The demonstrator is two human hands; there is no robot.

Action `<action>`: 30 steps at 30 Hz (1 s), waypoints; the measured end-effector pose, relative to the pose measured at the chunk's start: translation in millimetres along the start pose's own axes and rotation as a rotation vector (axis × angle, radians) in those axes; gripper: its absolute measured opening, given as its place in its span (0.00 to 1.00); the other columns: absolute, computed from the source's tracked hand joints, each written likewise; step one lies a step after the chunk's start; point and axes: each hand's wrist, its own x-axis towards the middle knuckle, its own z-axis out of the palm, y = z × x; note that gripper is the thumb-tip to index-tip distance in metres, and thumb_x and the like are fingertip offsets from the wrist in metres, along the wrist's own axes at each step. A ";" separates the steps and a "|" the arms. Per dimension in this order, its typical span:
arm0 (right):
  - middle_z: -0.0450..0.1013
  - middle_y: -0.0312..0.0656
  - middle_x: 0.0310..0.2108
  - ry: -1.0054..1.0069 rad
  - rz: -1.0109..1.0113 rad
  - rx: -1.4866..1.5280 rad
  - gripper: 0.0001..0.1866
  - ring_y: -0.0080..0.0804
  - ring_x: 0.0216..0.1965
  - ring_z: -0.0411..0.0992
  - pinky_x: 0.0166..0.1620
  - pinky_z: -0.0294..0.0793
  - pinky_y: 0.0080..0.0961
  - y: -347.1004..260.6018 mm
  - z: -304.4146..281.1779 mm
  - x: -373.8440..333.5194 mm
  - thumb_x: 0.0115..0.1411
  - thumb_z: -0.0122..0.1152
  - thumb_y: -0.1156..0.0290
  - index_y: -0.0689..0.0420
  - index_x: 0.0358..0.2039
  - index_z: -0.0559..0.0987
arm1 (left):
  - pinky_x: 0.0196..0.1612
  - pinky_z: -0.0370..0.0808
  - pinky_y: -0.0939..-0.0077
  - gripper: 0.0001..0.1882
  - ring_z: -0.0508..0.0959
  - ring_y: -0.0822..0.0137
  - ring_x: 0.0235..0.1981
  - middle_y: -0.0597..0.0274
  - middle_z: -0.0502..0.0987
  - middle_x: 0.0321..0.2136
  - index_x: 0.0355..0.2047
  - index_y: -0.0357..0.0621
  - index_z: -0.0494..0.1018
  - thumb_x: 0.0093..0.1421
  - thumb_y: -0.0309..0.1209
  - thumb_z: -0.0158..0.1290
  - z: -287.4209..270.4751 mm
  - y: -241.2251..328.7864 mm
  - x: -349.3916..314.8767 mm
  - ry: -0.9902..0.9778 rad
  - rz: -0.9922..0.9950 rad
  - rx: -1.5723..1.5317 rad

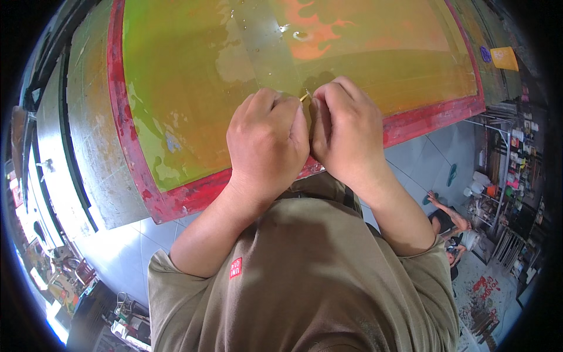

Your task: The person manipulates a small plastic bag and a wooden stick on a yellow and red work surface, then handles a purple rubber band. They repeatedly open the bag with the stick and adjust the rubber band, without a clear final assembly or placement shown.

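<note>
We see a large printing screen with a worn red frame (pixel 176 202), its yellow-green mesh (pixel 187 76) blotched with paler patches and an orange flame-shaped pattern (pixel 316 35). Our short-sleeved olive-brown shirt (pixel 316 281) bears a small red patch (pixel 236 268).

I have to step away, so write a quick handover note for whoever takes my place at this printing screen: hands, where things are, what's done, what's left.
Left hand: closed in a fist over the near edge of the screen, fingers curled by a small yellowish piece.
Right hand: closed too, pressed against the left, fingertips pinching at the same piece.
Printing screen: red frame, green-yellow mesh with an orange flame pattern, lying on a grey table.
Done: cannot tell from this view.
Left: the small piece is not yet clear of the mesh; both hands are on it.
</note>
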 end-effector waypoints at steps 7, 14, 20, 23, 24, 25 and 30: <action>0.66 0.50 0.26 -0.014 0.011 0.032 0.04 0.51 0.28 0.68 0.30 0.66 0.42 -0.7 -0.5 -1.0 0.48 0.55 0.81 0.63 0.25 0.69 | 0.26 0.68 0.62 0.02 0.71 0.54 0.24 0.56 0.69 0.21 0.21 0.40 0.73 0.49 0.23 0.54 1.4 0.2 0.4 0.004 0.000 0.000; 0.66 0.51 0.27 -0.042 0.037 0.070 0.05 0.51 0.29 0.67 0.32 0.67 0.43 -1.2 -1.7 -1.2 0.47 0.55 0.81 0.64 0.25 0.69 | 0.27 0.69 0.63 0.01 0.72 0.54 0.25 0.56 0.70 0.22 0.23 0.40 0.74 0.48 0.22 0.55 2.5 -0.5 0.2 0.005 -0.032 -0.027; 0.67 0.50 0.28 -0.035 0.074 0.089 0.06 0.52 0.31 0.67 0.33 0.66 0.43 -1.1 -0.4 -2.6 0.46 0.56 0.82 0.63 0.27 0.69 | 0.26 0.68 0.63 0.02 0.72 0.54 0.24 0.55 0.70 0.21 0.24 0.40 0.75 0.48 0.20 0.55 -7.9 -1.0 -0.6 -0.017 -0.063 -0.085; 0.67 0.50 0.29 -0.032 0.076 0.124 0.07 0.52 0.31 0.67 0.33 0.66 0.43 0.8 -0.6 -3.6 0.47 0.56 0.81 0.62 0.27 0.69 | 0.25 0.68 0.62 0.03 0.71 0.54 0.23 0.55 0.69 0.21 0.24 0.40 0.75 0.48 0.20 0.55 -12.0 0.3 -0.8 -0.054 -0.044 -0.098; 0.67 0.50 0.29 -0.025 0.076 0.127 0.07 0.52 0.31 0.67 0.33 0.66 0.43 1.2 -0.5 -4.0 0.47 0.56 0.81 0.62 0.27 0.69 | 0.25 0.68 0.62 0.02 0.71 0.54 0.23 0.54 0.69 0.21 0.23 0.39 0.74 0.48 0.20 0.55 -11.2 0.0 -0.8 -0.051 -0.035 -0.101; 0.67 0.49 0.29 -0.018 0.076 0.129 0.07 0.52 0.31 0.67 0.33 0.66 0.43 1.5 -0.3 -4.4 0.47 0.56 0.81 0.62 0.28 0.69 | 0.25 0.67 0.62 0.02 0.71 0.54 0.23 0.54 0.69 0.21 0.23 0.39 0.74 0.48 0.20 0.55 -9.2 -0.9 -0.4 -0.047 -0.025 -0.104; 0.67 0.49 0.27 0.020 0.053 0.117 0.04 0.50 0.29 0.67 0.31 0.66 0.40 2.5 0.9 -4.7 0.51 0.55 0.80 0.62 0.28 0.70 | 0.26 0.67 0.62 0.02 0.70 0.53 0.23 0.54 0.68 0.20 0.21 0.39 0.73 0.49 0.21 0.54 -3.1 -2.0 0.9 -0.034 -0.009 -0.070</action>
